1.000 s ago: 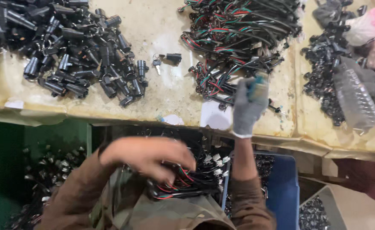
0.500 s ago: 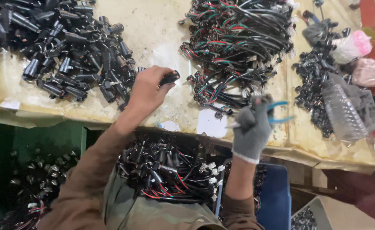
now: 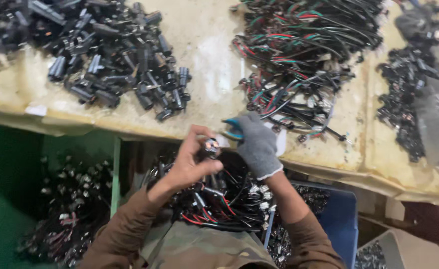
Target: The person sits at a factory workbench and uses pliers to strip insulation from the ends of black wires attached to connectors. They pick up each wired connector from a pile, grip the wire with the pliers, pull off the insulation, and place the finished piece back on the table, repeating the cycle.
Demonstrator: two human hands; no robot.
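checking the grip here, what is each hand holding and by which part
Left hand: small black connector, pinched by its body at the fingers. Gloved right hand: blue-handled tool, by its handles.

— From where is the scene seen?
— It is seen from one camera worn on the head, pointed steeply down and forward over the workbench (image 3: 204,45).
— How near is it?
— Quite near: the hands are shown close below, at the bench edge.
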